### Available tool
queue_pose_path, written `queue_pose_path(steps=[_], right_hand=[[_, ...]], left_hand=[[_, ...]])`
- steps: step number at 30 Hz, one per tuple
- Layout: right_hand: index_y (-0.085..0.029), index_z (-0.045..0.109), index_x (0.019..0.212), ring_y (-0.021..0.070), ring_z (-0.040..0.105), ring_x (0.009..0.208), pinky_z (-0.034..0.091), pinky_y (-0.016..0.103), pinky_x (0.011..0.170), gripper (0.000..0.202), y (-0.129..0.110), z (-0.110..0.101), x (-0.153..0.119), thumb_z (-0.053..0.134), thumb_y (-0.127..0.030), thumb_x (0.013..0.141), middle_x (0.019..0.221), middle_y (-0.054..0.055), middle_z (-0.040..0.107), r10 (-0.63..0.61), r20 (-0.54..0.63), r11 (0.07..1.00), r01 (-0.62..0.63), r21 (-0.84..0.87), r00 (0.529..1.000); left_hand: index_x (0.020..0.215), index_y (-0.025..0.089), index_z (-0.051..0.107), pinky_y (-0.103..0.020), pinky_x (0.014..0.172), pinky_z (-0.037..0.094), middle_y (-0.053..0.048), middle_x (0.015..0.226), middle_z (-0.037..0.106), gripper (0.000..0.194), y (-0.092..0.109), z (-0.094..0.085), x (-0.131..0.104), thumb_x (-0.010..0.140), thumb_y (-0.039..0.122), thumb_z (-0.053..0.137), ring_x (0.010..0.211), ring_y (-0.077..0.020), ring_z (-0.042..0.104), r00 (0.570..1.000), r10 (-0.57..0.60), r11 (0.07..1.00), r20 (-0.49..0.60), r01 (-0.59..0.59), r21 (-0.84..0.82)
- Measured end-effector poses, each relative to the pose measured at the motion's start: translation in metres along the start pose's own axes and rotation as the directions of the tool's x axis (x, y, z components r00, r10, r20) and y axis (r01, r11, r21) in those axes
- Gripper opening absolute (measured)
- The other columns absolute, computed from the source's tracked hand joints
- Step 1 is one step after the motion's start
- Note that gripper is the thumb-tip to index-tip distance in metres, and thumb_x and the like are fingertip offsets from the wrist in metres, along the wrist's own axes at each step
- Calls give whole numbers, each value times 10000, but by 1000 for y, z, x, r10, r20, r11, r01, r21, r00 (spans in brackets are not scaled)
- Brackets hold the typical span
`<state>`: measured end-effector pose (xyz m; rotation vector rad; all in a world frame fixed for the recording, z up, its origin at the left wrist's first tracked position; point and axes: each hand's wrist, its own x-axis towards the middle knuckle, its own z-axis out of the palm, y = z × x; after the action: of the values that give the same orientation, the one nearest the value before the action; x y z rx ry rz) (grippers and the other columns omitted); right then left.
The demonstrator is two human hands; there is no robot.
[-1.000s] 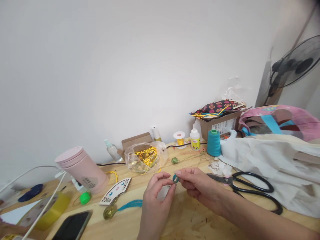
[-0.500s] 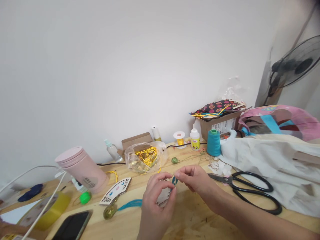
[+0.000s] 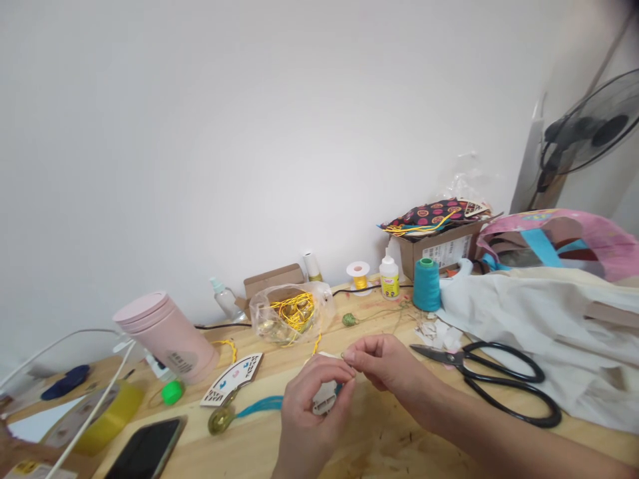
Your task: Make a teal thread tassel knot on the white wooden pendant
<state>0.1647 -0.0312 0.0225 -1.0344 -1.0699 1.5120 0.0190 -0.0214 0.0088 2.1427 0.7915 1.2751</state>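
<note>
A small blue piece [image 3: 339,387], mostly hidden, sits in the pinched thumb and fingertips of the left hand [image 3: 305,411], a pale cut-out piece [image 3: 324,402] showing within their curl; just beside, the right hand [image 3: 383,362] closes on what looks like a thin loop [image 3: 344,356]. Black-handled scissors [image 3: 453,359] lie right of the grip.

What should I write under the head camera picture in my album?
Left hand and right hand close together above a wooden table, between a fan-shaped piece and black-handled scissors.
</note>
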Motion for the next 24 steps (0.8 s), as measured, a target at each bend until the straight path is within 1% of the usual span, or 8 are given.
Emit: queue_pose_path(steps=[3, 6, 8, 11, 14, 16, 20, 24], right_hand=[[-150, 564, 539, 54, 183, 430, 134, 231, 438, 275, -1, 0, -1, 646, -390, 646, 449, -87, 322, 9, -6, 1000, -9, 10, 1000], [-152, 597, 574, 54, 196, 430, 137, 232, 435, 257, 1, 0, 1, 642, -393, 651, 463, -81, 360, -7, -23, 1000, 7, -18, 1000], [-153, 612, 587, 52, 203, 423, 136, 234, 433, 257, 3, -1, 2, 641, -401, 648, 464, -79, 382, -16, -29, 999, 15, -36, 999], [-151, 611, 585, 50, 194, 417, 129, 236, 431, 274, 3, -2, 2, 643, -418, 641, 456, -80, 378, -11, -21, 999, 11, -32, 1000], [-151, 580, 562, 52, 165, 424, 109, 238, 427, 293, 1, -2, 1, 642, -426, 640, 440, -90, 313, -4, -16, 1000, 4, -8, 1000], [-153, 556, 548, 55, 152, 424, 97, 241, 422, 303, 1, -2, 0, 642, -428, 641, 424, -96, 277, 9, -27, 1000, -9, 2, 1000], [-156, 570, 584, 54, 151, 418, 98, 240, 421, 284, 2, -2, 0, 648, -423, 642, 409, -100, 278, 24, -52, 1000, -23, 11, 998], [-158, 604, 574, 50, 207, 413, 156, 226, 427, 274, 4, 0, 2, 670, -422, 612, 412, -90, 323, 1, -113, 1000, -2, -8, 994]], left_hand=[[667, 191, 561, -263, 642, 465, -8, 674, 604, 61, 1, 4, 1, 720, 160, 561, 671, -147, 569, 987, -128, 991, -94, 125, -42], [675, 187, 588, -243, 625, 473, -2, 653, 611, 35, 2, 6, 1, 678, 212, 612, 655, -143, 571, 948, -228, 973, -220, 218, -68], [722, 185, 603, -240, 621, 482, -4, 661, 624, 95, 1, 7, 1, 650, 235, 641, 653, -142, 576, 921, -285, 959, -265, 271, -88], [795, 193, 611, -245, 639, 494, -3, 682, 644, 189, -5, 6, -2, 627, 259, 665, 673, -143, 586, 898, -344, 938, -275, 319, -134], [861, 211, 618, -279, 726, 487, -4, 735, 666, 237, -12, 4, -4, 640, 284, 661, 733, -150, 600, 884, -399, 916, -246, 372, -148], [865, 217, 627, -315, 779, 473, -13, 778, 678, 237, -16, 3, -4, 647, 307, 655, 773, -164, 607, 870, -431, 902, -241, 408, -142], [825, 207, 640, -361, 801, 463, -28, 781, 684, 243, -13, 2, -2, 629, 349, 661, 792, -192, 610, 848, -454, 890, -272, 443, -106], [837, 197, 637, -405, 804, 453, -32, 729, 687, 287, -8, 2, 0, 612, 372, 665, 751, -212, 620, 842, -457, 883, -286, 467, -37]])
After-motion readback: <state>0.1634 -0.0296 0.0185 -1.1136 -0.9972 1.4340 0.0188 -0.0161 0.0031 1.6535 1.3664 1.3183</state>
